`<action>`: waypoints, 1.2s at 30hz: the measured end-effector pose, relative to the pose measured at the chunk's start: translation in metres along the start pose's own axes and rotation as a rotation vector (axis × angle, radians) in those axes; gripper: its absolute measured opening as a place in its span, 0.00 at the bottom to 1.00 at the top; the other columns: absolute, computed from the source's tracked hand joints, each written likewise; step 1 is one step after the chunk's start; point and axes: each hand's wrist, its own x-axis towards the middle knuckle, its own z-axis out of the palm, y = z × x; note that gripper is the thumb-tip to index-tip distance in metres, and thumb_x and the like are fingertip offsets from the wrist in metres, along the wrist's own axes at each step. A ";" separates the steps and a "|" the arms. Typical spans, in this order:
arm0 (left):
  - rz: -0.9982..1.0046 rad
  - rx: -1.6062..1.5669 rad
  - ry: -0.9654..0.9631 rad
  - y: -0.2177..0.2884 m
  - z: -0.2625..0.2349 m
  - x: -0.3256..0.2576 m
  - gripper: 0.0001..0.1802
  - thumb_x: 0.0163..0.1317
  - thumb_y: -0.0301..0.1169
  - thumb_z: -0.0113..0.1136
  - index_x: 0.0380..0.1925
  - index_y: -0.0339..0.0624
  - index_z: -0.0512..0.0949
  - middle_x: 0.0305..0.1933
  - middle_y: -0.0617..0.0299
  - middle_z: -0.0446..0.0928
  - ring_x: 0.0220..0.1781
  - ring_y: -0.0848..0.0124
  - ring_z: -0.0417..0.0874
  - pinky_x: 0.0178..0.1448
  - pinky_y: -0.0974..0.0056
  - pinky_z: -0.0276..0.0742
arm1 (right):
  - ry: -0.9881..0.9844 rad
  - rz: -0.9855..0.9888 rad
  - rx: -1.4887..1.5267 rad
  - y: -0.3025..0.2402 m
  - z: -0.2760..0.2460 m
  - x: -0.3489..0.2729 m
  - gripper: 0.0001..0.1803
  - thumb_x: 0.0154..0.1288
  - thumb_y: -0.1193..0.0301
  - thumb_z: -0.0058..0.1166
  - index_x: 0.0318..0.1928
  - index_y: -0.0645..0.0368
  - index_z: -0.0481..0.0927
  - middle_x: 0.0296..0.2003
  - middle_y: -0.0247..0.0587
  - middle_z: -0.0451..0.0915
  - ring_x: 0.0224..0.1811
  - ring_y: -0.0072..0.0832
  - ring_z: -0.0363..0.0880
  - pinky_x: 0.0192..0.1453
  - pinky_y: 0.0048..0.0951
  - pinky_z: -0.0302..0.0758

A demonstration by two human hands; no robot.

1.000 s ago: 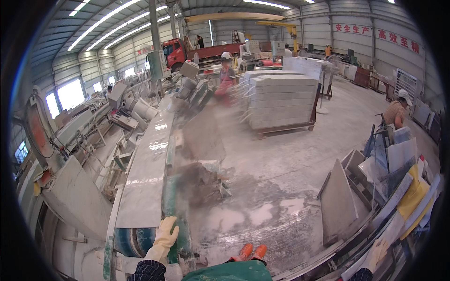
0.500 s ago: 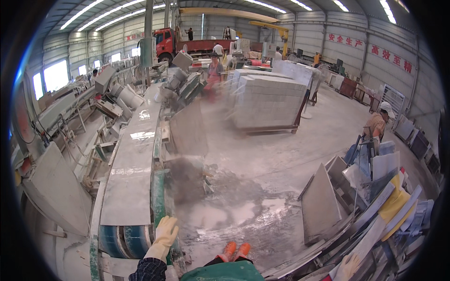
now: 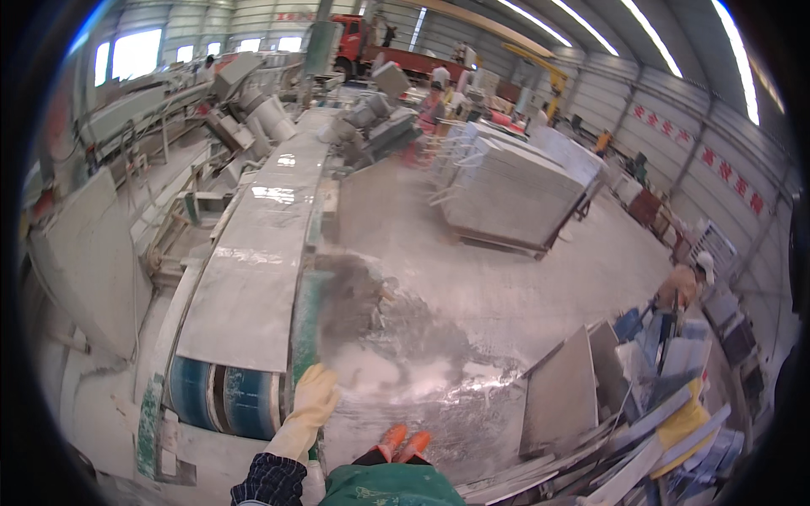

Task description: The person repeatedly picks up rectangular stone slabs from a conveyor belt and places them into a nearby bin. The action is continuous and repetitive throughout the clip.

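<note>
Big and dusty, the workshop has a grey floor (image 3: 506, 295) with white powder and a wet patch on it. A long conveyor (image 3: 253, 253) runs away from the person, and a flat grey stone slab (image 3: 245, 295) lies on top of it. Blue rollers (image 3: 224, 401) show at the near end, just under the slab's edge.

The person's left hand (image 3: 316, 396) wears a pale yellow rubber glove. It rests on the green side rail (image 3: 304, 320) of the conveyor, right beside the near corner of the slab. The fingers lie close together and flat; they hold nothing that can be seen. The right hand is out of the picture.

Two orange shoe tips (image 3: 403, 440) peek out below. Stacks of stone slabs (image 3: 515, 190) stand further off, and more slabs (image 3: 561, 396) lean on the right. Another worker (image 3: 679, 291) bends over near them. A red truck (image 3: 371, 46) is parked far away.
</note>
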 end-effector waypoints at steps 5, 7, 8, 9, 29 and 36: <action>-0.188 -0.322 0.072 0.023 -0.033 -0.001 0.19 0.65 0.37 0.57 0.52 0.39 0.79 0.54 0.46 0.79 0.63 0.50 0.75 0.66 0.55 0.69 | -0.609 -0.946 0.147 -0.021 -0.020 0.040 0.32 0.49 0.76 0.70 0.57 0.59 0.73 0.39 0.44 0.79 0.37 0.36 0.78 0.37 0.40 0.78; -0.327 -0.533 0.077 0.026 -0.036 0.002 0.20 0.66 0.38 0.57 0.53 0.39 0.79 0.54 0.46 0.79 0.61 0.55 0.77 0.62 0.59 0.72 | -0.396 -0.547 0.103 -0.044 -0.028 0.039 0.30 0.48 0.79 0.69 0.55 0.58 0.75 0.34 0.42 0.80 0.31 0.34 0.79 0.31 0.37 0.77; -0.435 -0.623 0.038 0.027 -0.032 0.006 0.19 0.66 0.38 0.58 0.53 0.39 0.79 0.55 0.46 0.79 0.59 0.58 0.78 0.60 0.61 0.73 | 0.034 0.128 -0.097 -0.057 -0.031 0.032 0.33 0.45 0.84 0.68 0.55 0.58 0.75 0.34 0.40 0.80 0.31 0.32 0.78 0.29 0.33 0.77; -0.540 -0.715 -0.011 0.029 -0.025 0.009 0.19 0.67 0.37 0.58 0.54 0.39 0.79 0.55 0.46 0.79 0.58 0.61 0.79 0.58 0.63 0.74 | 0.086 0.195 -0.121 -0.067 -0.022 0.025 0.34 0.45 0.84 0.68 0.57 0.59 0.74 0.38 0.41 0.79 0.35 0.32 0.77 0.33 0.34 0.77; -0.632 -1.445 0.734 0.068 -0.046 -0.055 0.21 0.67 0.23 0.51 0.60 0.48 0.66 0.58 0.55 0.73 0.59 0.57 0.78 0.62 0.47 0.77 | -1.669 -1.504 -0.351 -0.201 0.416 -0.247 0.41 0.53 0.54 0.67 0.65 0.56 0.71 0.68 0.56 0.65 0.72 0.52 0.61 0.74 0.46 0.61; -0.863 -1.404 1.083 -0.035 -0.090 -0.098 0.24 0.71 0.20 0.39 0.66 0.48 0.59 0.66 0.54 0.67 0.66 0.56 0.72 0.67 0.46 0.73 | -1.316 -1.133 -0.600 -0.167 0.366 -0.130 0.36 0.56 0.61 0.64 0.66 0.53 0.72 0.66 0.53 0.69 0.69 0.50 0.66 0.72 0.42 0.63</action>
